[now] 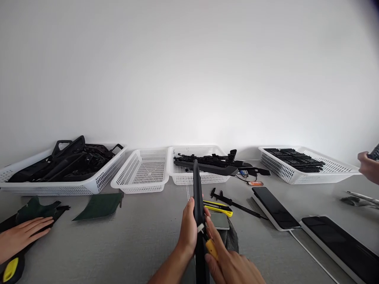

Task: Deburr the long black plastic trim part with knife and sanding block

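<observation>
My left hand [187,229] is closed around a long, narrow black plastic part [199,197], held nearly upright in front of me. In my right hand [229,262] is a small yellow-handled tool [212,249], with its handle between thumb and fingers. The tool's dark tip and a small whitish piece [200,228] are against the face of the black part; I cannot make out the exact kind of tool. Just beyond my right fingers lie a yellow utility knife [220,209], a small grey-green block [220,221] and a dark crumpled cloth [232,236].
Along the wall stand white baskets: one of black parts [100,181], one bare [142,187], one with long black pieces [201,179], one with ribbed strips [291,177]. A caliper [237,204] and phone [275,207] lie right. Co-workers' hands [28,236] appear at both sides.
</observation>
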`<move>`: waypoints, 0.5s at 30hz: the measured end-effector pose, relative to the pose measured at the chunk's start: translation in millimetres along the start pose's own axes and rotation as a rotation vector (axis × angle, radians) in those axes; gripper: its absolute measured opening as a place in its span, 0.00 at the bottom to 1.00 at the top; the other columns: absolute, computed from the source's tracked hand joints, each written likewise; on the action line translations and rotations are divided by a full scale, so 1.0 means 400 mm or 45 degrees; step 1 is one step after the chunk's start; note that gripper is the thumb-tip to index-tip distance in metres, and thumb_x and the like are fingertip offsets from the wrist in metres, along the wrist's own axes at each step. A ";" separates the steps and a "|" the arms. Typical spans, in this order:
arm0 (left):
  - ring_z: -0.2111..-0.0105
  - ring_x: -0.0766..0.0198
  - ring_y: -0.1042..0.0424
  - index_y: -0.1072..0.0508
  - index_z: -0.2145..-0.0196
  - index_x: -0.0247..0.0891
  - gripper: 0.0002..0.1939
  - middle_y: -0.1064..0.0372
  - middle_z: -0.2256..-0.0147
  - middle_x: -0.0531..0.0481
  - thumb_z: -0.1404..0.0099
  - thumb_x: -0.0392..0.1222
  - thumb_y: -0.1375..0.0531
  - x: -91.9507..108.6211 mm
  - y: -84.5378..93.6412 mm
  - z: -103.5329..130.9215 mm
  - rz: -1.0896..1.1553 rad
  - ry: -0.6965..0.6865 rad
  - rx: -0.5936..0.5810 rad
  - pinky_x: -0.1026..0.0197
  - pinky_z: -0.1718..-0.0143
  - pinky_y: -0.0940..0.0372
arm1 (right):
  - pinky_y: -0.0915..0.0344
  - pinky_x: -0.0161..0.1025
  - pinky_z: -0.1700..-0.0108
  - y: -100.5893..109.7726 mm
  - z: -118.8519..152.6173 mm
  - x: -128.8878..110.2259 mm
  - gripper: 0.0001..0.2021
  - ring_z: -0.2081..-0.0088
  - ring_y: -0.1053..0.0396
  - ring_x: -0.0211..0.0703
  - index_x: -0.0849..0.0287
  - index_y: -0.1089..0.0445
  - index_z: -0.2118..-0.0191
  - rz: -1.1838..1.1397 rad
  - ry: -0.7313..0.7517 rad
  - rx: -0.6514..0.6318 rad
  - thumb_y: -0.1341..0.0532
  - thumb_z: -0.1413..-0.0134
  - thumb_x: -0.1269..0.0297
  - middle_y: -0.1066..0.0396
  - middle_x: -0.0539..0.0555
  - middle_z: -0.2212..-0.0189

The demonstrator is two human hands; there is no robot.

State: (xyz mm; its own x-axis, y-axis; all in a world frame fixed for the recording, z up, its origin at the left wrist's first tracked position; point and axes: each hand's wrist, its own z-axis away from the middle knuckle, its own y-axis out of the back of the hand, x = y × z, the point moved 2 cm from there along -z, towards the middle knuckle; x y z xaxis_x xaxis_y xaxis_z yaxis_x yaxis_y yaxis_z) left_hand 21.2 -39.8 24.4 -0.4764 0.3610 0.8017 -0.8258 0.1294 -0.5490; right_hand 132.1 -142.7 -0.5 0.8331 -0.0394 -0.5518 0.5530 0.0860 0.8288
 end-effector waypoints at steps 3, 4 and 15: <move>0.50 0.54 0.22 0.21 0.47 0.37 0.29 0.21 0.51 0.42 0.30 0.64 0.40 -0.007 0.009 0.009 -0.096 -0.028 0.096 0.60 0.51 0.29 | 0.40 0.41 0.69 0.054 -0.021 -0.045 0.34 0.64 0.18 0.62 0.49 0.63 0.20 0.107 -0.116 -0.112 0.54 0.26 0.55 0.17 0.57 0.64; 0.41 0.52 0.26 0.21 0.47 0.38 0.27 0.23 0.44 0.42 0.31 0.62 0.38 -0.009 0.013 0.013 -0.135 -0.033 0.147 0.60 0.44 0.32 | 0.39 0.42 0.67 0.076 -0.027 -0.061 0.34 0.60 0.18 0.62 0.50 0.64 0.20 0.137 -0.164 -0.118 0.55 0.26 0.56 0.17 0.58 0.61; 0.81 0.68 0.33 0.30 0.42 0.39 0.36 0.25 0.65 0.49 0.33 0.71 0.41 -0.014 -0.049 0.056 -0.346 0.082 -0.405 0.67 0.87 0.39 | 0.35 0.43 0.60 0.217 -0.103 -0.029 0.35 0.60 0.21 0.57 0.56 0.60 0.21 0.011 -0.197 0.277 0.59 0.25 0.47 0.20 0.56 0.65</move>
State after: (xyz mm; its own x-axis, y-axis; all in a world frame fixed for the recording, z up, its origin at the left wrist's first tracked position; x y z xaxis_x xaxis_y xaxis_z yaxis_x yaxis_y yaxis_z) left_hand 33.5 -65.0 35.8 -0.2264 0.3299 0.9165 -0.7797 0.5026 -0.3734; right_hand 169.7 -93.6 74.1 0.8207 -0.1928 -0.5378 0.5223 -0.1283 0.8431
